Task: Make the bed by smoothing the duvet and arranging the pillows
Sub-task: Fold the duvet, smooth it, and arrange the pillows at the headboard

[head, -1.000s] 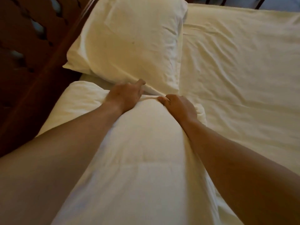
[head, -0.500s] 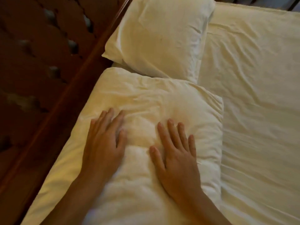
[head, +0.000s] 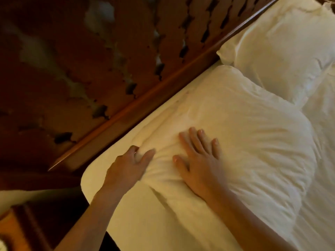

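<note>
Two bare forearms reach in from the bottom edge toward a cream near pillow (head: 235,134) that lies on the mattress sheet (head: 137,214). At the lower left corner a wooden nightstand (head: 16,225) shows only partly, dim and blurred. The left hand (head: 126,167) sits at the pillow's near-left corner with its fingers curled into the fabric, bunching it into folds that fan out from the grip (motion blur softens the fingertips, so it is probably a pinch of the cover rather than of the filling). Just beside it, the right hand (head: 199,160) lies flat on the pillow's top, fingers straight and slightly spread, palm pressing down and holding nothing. The pillow's long left side runs close along the dark wooden headboard (head: 112,73), with a narrow strip of sheet showing between them. Beyond the pillow's far end a second, far pillow (head: 279,55) rests against the same headboard, its near corner touching or slightly overlapping the first. To the right of both pillows more pale bedding (head: 322,138) stretches away, wrinkled; whether it is sheet or duvet cannot be told.
</note>
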`<act>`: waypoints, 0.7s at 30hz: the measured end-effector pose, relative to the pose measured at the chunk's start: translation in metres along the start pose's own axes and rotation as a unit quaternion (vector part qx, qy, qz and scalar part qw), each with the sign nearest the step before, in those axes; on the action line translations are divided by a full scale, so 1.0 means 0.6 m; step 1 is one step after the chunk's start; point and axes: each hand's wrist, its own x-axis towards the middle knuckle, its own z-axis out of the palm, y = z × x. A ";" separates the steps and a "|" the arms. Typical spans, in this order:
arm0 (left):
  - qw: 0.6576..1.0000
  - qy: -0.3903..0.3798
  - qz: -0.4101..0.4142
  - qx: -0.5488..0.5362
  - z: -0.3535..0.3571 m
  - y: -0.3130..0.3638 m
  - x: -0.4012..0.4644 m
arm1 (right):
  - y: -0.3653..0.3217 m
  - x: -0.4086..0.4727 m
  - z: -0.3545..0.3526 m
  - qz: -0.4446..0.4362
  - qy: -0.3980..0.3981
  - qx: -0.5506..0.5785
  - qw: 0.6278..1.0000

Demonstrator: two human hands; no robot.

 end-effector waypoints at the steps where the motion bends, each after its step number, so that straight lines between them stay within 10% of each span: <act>1: 0.999 -0.001 -0.007 -0.035 0.004 -0.011 -0.001 | -0.009 0.006 0.011 0.001 -0.007 -0.027 1.000; 11: 0.975 0.181 0.130 -0.004 -0.021 -0.007 0.110 | -0.039 0.067 0.008 0.018 0.018 -0.021 0.999; 21: 0.951 -0.022 -0.044 -0.305 0.039 -0.049 0.158 | -0.008 0.067 0.054 -0.023 -0.046 -0.092 0.994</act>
